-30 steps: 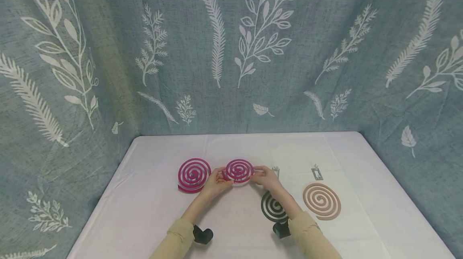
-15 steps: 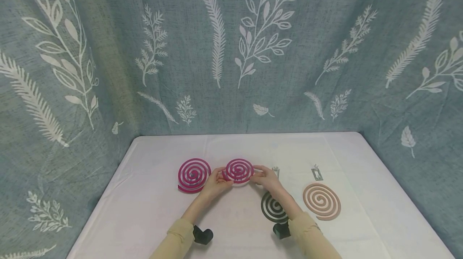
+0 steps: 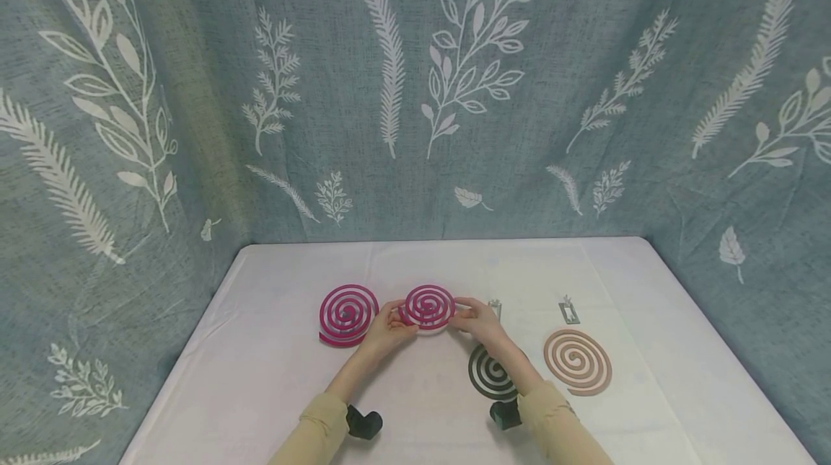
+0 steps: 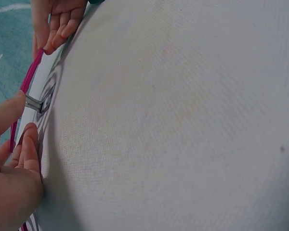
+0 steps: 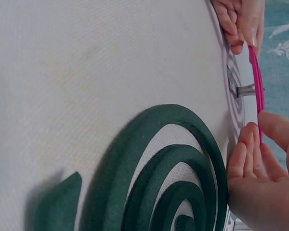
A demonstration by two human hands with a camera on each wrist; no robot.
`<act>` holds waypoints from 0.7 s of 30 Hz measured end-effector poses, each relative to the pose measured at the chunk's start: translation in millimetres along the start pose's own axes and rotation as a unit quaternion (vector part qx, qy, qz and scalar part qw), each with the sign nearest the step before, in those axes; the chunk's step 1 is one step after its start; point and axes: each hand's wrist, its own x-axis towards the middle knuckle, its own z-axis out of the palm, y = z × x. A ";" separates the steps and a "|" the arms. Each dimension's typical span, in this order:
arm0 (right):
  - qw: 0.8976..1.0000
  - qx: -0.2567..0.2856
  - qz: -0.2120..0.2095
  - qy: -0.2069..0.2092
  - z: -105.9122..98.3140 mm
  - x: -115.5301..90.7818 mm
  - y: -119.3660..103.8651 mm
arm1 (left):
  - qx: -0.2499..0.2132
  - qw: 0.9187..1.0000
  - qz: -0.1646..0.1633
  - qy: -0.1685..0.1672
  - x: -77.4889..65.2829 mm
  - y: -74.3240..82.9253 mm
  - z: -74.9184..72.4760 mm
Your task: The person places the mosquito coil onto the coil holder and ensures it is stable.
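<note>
A pink mosquito coil [image 3: 428, 305] stands level between my two hands at mid-table. My left hand [image 3: 387, 329] pinches its left edge between thumb and fingers. Its right edge is held the same way by my right hand [image 3: 479, 321]. Seen edge-on in the left wrist view, the coil sits over a small metal stand [image 4: 33, 102], whose upright reaches up to its underside. The right wrist view also shows this metal upright [image 5: 245, 90] at the coil, close over the white table.
Another pink coil [image 3: 349, 313] lies left of my left hand. A dark green coil [image 3: 491, 371] is partly under my right forearm; a tan coil [image 3: 578, 360] lies further right. Two metal stands [image 3: 569, 311] [image 3: 495, 306] lie at the right. A patterned curtain [image 3: 415, 90] closes the back.
</note>
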 end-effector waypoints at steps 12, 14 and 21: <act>1.000 -0.001 0.006 0.005 1.6 -0.8 -1.6 | 0.004 1.000 -0.001 0.007 -9.8 14.4 1.5; 1.000 -0.001 0.003 0.005 1.9 -1.9 -2.0 | 0.012 1.000 0.002 0.006 -16.3 23.4 0.9; 1.000 -0.002 -0.002 0.007 1.7 -3.1 -2.6 | 0.013 1.000 0.013 -0.006 -22.8 33.5 -1.7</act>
